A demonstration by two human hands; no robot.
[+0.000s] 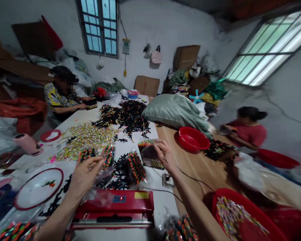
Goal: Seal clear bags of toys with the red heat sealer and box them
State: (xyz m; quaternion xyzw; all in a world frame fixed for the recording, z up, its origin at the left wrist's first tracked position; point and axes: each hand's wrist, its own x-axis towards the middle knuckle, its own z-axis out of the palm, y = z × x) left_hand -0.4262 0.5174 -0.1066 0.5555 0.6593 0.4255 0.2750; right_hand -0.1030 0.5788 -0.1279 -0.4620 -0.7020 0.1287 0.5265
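My right hand (165,155) pinches the upper right corner of a pack (149,154) of dark pieces with yellow and orange ends, tilted above the white table. My left hand (86,172) has its thumb and fingers pressed together over clear plastic film; what lies between the fingertips is hidden. Beside its fingers stand a bagged pack (108,156) of black and orange pieces and another such pack (86,154). A third bagged pack (136,167) leans between my hands among loose black pieces (119,170). Nearest me lies a red bag sealer (115,206) with a lit red light.
Heaps of yellow pieces (87,139) and black pieces (125,113) cover the table beyond. A white enamel basin (40,189) is at left, a red basin (193,139) at right. A cable (198,180) crosses the wooden board. Two people (62,97) (253,130) sit working.
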